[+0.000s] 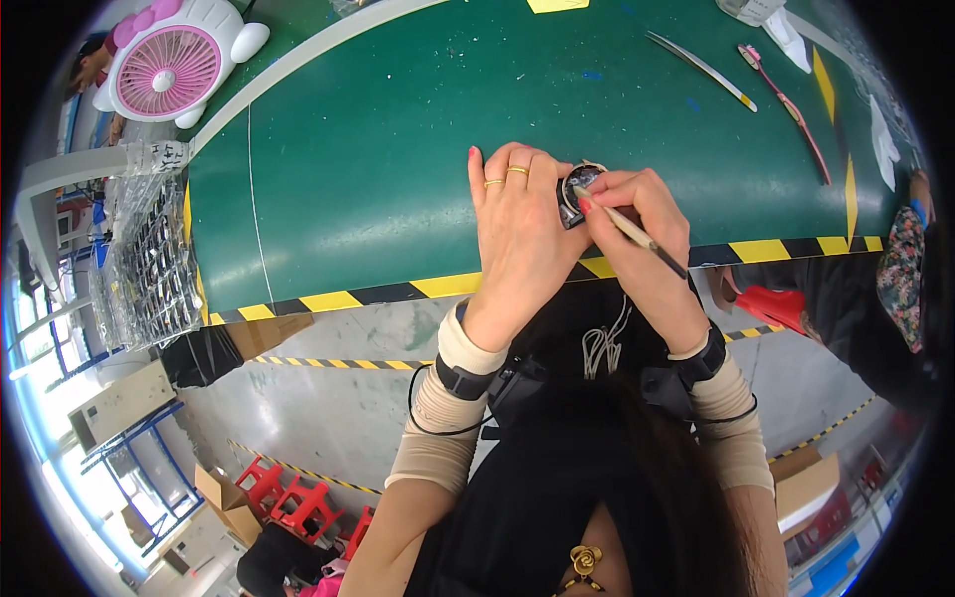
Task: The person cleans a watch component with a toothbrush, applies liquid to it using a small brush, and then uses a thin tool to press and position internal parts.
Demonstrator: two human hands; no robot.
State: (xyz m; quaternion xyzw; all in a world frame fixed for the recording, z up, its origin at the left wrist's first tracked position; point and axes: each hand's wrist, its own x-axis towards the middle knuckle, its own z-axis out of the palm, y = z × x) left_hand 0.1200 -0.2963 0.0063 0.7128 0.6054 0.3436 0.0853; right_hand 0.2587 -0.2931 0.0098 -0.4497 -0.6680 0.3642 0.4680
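Near the front edge of the green worktable, my left hand (519,221) lies over a small black round part (580,185) with a pale rim and steadies it against the table. Its thumb side is hidden behind the part, and the other fingers stretch away from me. My right hand (647,219) pinches a slim tool with a pale shaft and dark rear end (645,239), shaped like a pen or a brush. The tool's tip is at the part's face; the fingertips cover it, so I cannot make out its kind.
Tweezers (703,70) and a pink toothbrush (791,117) lie at the far right of the green table (378,189). A white and pink fan (169,70) stands far left. Stacked trays in clear plastic (154,254) sit at the left edge. Another person's sleeve (900,264) shows at right.
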